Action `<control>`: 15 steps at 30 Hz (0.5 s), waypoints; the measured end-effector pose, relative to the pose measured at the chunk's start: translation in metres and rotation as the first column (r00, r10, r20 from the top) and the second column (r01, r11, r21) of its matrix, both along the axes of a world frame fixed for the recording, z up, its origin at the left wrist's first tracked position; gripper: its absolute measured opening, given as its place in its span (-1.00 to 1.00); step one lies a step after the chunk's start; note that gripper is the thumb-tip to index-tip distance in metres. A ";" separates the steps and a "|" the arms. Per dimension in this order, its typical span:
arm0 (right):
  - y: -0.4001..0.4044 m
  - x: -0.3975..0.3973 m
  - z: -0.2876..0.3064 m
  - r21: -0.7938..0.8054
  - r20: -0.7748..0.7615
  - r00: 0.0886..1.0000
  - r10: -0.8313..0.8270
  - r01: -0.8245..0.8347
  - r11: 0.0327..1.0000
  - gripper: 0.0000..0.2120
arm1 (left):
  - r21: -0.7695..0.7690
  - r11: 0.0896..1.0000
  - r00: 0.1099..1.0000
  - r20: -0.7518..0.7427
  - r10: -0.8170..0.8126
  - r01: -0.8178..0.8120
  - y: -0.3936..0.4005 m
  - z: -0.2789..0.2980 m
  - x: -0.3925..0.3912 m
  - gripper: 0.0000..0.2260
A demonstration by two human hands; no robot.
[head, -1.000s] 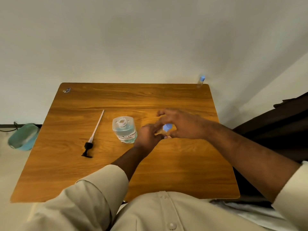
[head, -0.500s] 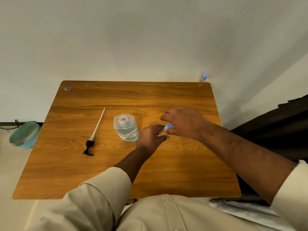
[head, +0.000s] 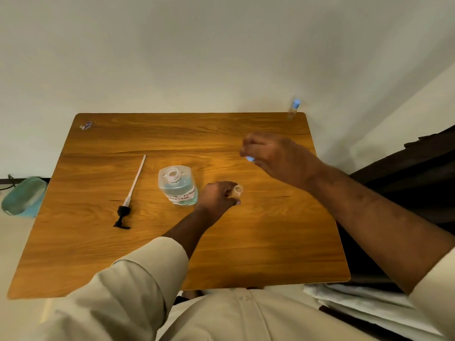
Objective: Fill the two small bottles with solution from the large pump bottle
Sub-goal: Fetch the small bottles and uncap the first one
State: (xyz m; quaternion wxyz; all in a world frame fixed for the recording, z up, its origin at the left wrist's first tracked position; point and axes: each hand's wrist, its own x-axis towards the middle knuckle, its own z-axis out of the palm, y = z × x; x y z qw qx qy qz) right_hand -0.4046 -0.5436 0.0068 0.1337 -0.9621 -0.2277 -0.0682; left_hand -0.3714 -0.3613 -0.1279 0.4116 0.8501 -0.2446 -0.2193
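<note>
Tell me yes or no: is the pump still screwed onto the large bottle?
No: the pump lies flat on the table left of the large bottle, whose neck is open.
</note>
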 end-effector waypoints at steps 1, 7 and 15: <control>-0.006 0.002 -0.008 0.104 -0.015 0.996 -0.094 0.095 0.990 -0.65 | -0.020 0.999 0.999 -0.033 0.029 -0.030 -0.002 -0.003 0.000 -0.71; -0.024 -0.002 -0.107 0.180 -0.294 0.853 -0.432 0.493 0.851 -0.73 | -0.028 0.983 0.983 -0.033 0.181 -0.182 -0.027 -0.030 0.013 -0.71; -0.032 -0.003 -0.197 0.274 -0.530 0.683 -0.503 0.699 0.661 -0.63 | 0.096 0.983 0.983 -0.083 0.166 -0.158 -0.038 -0.071 0.023 -0.69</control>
